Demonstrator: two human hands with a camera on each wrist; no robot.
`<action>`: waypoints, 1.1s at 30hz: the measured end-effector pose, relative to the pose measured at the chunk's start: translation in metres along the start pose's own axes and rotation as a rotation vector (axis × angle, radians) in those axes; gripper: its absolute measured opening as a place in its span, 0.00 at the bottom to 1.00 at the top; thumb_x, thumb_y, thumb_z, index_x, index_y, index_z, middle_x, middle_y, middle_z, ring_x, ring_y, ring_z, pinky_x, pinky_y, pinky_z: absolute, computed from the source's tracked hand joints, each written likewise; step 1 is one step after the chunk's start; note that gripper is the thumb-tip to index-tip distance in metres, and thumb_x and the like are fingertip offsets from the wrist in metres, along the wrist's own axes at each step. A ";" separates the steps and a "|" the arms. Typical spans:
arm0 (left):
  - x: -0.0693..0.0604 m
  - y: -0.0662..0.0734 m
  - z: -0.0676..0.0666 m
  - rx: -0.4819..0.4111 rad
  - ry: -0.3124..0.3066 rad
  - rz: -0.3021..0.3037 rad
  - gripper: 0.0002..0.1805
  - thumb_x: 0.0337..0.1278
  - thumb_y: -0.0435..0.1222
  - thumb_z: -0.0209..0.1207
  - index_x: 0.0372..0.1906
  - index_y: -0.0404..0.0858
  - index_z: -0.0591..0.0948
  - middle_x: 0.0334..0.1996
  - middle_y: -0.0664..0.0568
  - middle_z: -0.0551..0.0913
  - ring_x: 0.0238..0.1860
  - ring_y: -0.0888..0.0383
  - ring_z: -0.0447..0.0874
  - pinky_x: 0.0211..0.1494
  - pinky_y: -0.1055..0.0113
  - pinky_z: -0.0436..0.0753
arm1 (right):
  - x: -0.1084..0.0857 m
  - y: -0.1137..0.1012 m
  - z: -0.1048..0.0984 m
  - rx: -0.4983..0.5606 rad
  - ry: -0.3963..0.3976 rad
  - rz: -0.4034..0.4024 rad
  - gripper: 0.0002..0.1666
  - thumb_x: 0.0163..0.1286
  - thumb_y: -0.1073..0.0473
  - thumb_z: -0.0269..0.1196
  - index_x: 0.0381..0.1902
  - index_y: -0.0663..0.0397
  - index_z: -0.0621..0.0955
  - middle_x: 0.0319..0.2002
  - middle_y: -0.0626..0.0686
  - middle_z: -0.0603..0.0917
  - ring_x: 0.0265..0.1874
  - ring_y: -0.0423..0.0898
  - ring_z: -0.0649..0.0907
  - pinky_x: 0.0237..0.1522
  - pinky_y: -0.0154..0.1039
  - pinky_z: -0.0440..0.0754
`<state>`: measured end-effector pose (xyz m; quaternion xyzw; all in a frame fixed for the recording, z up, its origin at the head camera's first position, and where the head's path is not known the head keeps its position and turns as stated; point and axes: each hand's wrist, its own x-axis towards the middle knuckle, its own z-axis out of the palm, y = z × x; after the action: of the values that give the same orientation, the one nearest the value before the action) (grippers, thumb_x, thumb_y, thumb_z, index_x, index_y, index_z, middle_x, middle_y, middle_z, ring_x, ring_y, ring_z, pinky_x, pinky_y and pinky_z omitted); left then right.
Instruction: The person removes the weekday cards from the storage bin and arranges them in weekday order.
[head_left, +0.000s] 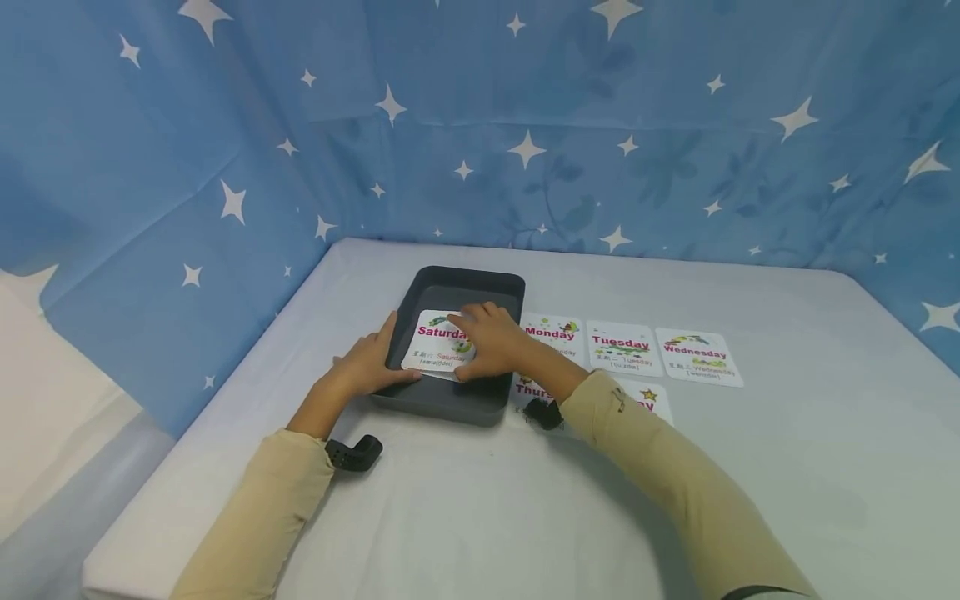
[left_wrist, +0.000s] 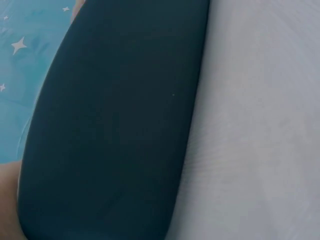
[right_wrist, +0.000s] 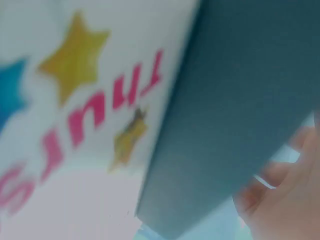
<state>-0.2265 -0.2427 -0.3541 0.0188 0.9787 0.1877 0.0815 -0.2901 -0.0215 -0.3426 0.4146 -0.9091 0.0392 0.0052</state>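
Note:
A dark grey rectangular tray (head_left: 442, 407) stands on the table, with a white card reading "Saturday" (head_left: 438, 337) inside its near half. The edge of something white shows just under that card. My right hand (head_left: 491, 340) reaches over the tray's right wall and grips the Saturday card between thumb and fingers. At the tray's left side, my left hand (head_left: 365, 364) has its index finger and thumb spread, the thumb lying over the wall toward the card. In the left wrist view the tray's outer wall (left_wrist: 110, 120) hides most of that hand.
Right of the tray lie cards reading Monday (head_left: 551, 327), Tuesday (head_left: 624, 354) and Wednesday (head_left: 699, 357). In a nearer row are a Thursday card (right_wrist: 85, 115) and another card (head_left: 651, 398) partly hidden by my right forearm. A blue star-patterned curtain (head_left: 480, 200) hangs behind the white-covered table (head_left: 450, 508).

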 end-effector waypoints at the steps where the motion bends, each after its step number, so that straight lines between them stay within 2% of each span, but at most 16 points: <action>1: 0.000 0.000 0.001 -0.003 -0.002 -0.002 0.60 0.46 0.58 0.60 0.72 0.39 0.35 0.67 0.31 0.54 0.66 0.33 0.53 0.53 0.24 0.50 | -0.004 0.003 -0.002 0.027 0.017 0.003 0.52 0.49 0.36 0.62 0.69 0.49 0.60 0.66 0.59 0.61 0.62 0.56 0.63 0.62 0.54 0.61; 5: 0.001 0.002 0.002 -0.003 0.005 -0.009 0.59 0.47 0.58 0.60 0.72 0.41 0.35 0.67 0.32 0.54 0.67 0.34 0.53 0.54 0.24 0.50 | -0.026 0.016 -0.016 0.139 0.073 0.017 0.48 0.52 0.41 0.63 0.68 0.47 0.60 0.68 0.59 0.60 0.64 0.59 0.61 0.62 0.60 0.57; 8: 0.002 0.004 0.000 0.002 0.002 -0.016 0.58 0.47 0.57 0.60 0.72 0.42 0.35 0.67 0.32 0.55 0.67 0.34 0.52 0.55 0.24 0.49 | -0.048 0.025 -0.026 0.218 0.082 0.045 0.46 0.52 0.43 0.64 0.68 0.47 0.62 0.69 0.58 0.58 0.66 0.60 0.59 0.62 0.62 0.55; 12: 0.005 0.005 -0.002 0.009 -0.006 -0.023 0.58 0.48 0.57 0.60 0.72 0.43 0.34 0.68 0.32 0.54 0.68 0.35 0.52 0.55 0.24 0.49 | -0.076 0.036 -0.028 0.234 0.064 0.087 0.44 0.51 0.43 0.65 0.66 0.45 0.65 0.69 0.56 0.59 0.66 0.58 0.60 0.62 0.61 0.56; 18: 0.001 0.000 0.002 -0.013 -0.007 -0.037 0.58 0.48 0.57 0.59 0.72 0.43 0.34 0.68 0.32 0.53 0.68 0.34 0.50 0.55 0.24 0.48 | -0.113 0.052 -0.023 0.227 -0.022 0.129 0.44 0.50 0.44 0.67 0.65 0.43 0.67 0.70 0.56 0.58 0.67 0.62 0.57 0.63 0.64 0.52; 23: -0.001 0.000 -0.001 -0.014 0.002 -0.019 0.57 0.49 0.56 0.59 0.72 0.41 0.35 0.67 0.30 0.54 0.67 0.33 0.51 0.54 0.23 0.48 | -0.155 0.069 -0.017 0.262 0.023 0.127 0.39 0.50 0.50 0.69 0.62 0.44 0.71 0.70 0.56 0.56 0.67 0.62 0.57 0.59 0.66 0.58; 26: -0.002 -0.001 -0.004 -0.015 0.010 -0.005 0.57 0.49 0.56 0.59 0.72 0.40 0.35 0.67 0.29 0.53 0.66 0.32 0.51 0.53 0.23 0.48 | -0.183 0.078 -0.015 0.252 0.066 0.144 0.33 0.49 0.53 0.70 0.56 0.42 0.76 0.69 0.56 0.57 0.66 0.61 0.58 0.58 0.65 0.61; 28: -0.002 -0.002 -0.004 -0.016 0.004 0.001 0.57 0.50 0.56 0.59 0.72 0.39 0.35 0.67 0.28 0.53 0.66 0.31 0.51 0.53 0.23 0.48 | -0.202 0.083 -0.015 0.249 0.078 0.175 0.24 0.48 0.55 0.70 0.47 0.39 0.81 0.69 0.56 0.59 0.66 0.61 0.59 0.57 0.65 0.62; 30: -0.002 -0.002 -0.003 -0.013 -0.005 0.002 0.57 0.50 0.56 0.58 0.71 0.39 0.34 0.67 0.28 0.52 0.66 0.31 0.51 0.53 0.23 0.48 | -0.223 0.089 -0.018 0.267 0.069 0.212 0.16 0.48 0.57 0.70 0.37 0.36 0.82 0.68 0.58 0.59 0.65 0.62 0.59 0.56 0.65 0.63; 33: -0.001 0.001 -0.002 -0.012 -0.021 0.014 0.57 0.51 0.56 0.57 0.71 0.38 0.34 0.66 0.26 0.51 0.66 0.30 0.50 0.52 0.23 0.48 | -0.256 0.100 -0.025 0.302 0.039 0.289 0.14 0.47 0.60 0.70 0.27 0.33 0.80 0.68 0.61 0.59 0.63 0.64 0.60 0.54 0.65 0.65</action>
<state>-0.2260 -0.2428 -0.3522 0.0270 0.9764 0.1939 0.0908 -0.1986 0.2384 -0.3347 0.2751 -0.9427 0.1834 -0.0451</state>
